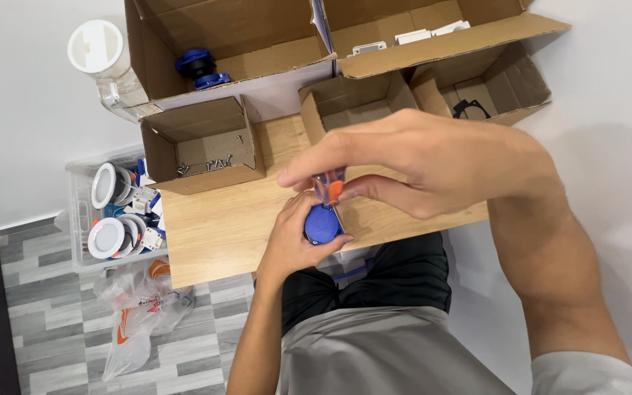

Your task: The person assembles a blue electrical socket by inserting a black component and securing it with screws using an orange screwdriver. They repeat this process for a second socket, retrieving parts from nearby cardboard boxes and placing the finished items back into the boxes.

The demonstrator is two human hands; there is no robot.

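We held a blue part [322, 224] in our left hand [292, 241], fingers curled shut around it, just over the near edge of the wooden table [213, 227]. Our right hand [433, 164] sat above it, thumb and fingers pinched tight on the orange handle of a screwdriver [329, 187], whose shaft ran down to touch the part.

On the floor at near left lay a plastic bag [140, 307]. Beyond it, left of the table, a clear bin [78, 219] held white round fittings [105, 238].

Farther on the table stood a small box [202, 146] with screws [210, 165] in it. To its right was another small box [352, 102], partly behind our hand. At far right, an open box [506, 84] held a black piece [468, 110].

Farthest were two big boxes: the left one [235, 44] held a blue piece [200, 69], the right one [433, 36] white pieces [412, 35]. A clear jar [104, 62] with a white lid stood at far left.
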